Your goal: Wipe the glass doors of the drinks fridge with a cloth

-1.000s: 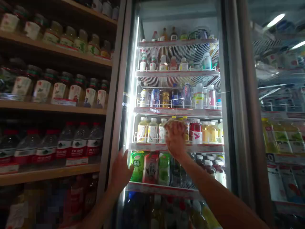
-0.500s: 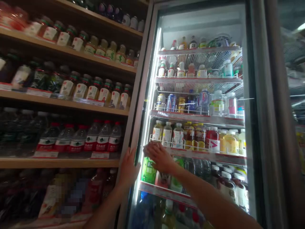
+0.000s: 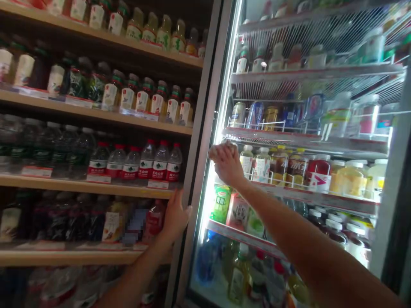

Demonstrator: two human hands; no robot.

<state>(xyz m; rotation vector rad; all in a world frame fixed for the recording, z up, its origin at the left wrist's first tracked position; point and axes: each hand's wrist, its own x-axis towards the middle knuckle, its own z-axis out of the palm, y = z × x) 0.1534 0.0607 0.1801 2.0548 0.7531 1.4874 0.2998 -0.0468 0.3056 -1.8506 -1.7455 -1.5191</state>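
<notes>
My right hand [image 3: 228, 166] is closed on a crumpled, brownish-grey cloth [image 3: 221, 151] and presses it against the glass door [image 3: 205, 291] of a lit drinks fridge, near the door's left edge. Behind the glass, bottles with white caps [image 3: 262, 164] stand right of that hand, and a green carton-like pack [image 3: 220, 201] shows below it. My left hand [image 3: 176, 217] is lower, its fingers stretched upward and thumb apart, at the grey door frame [image 3: 199, 167]. Whether it touches the frame or the shelf edge beside it, I cannot tell. It holds nothing visible.
Wooden shelves [image 3: 128, 185] on the left carry rows of bottles, among them red-capped water bottles [image 3: 160, 164]. Inside the fridge, wire racks [image 3: 308, 139] hold cans and bottles. More bottles [image 3: 237, 278] stand at the fridge bottom.
My right hand has slid the cloth upward along the glass, from the rack edge to the bottle tops. My left hand stays near the frame. The view has tilted down and come closer.
</notes>
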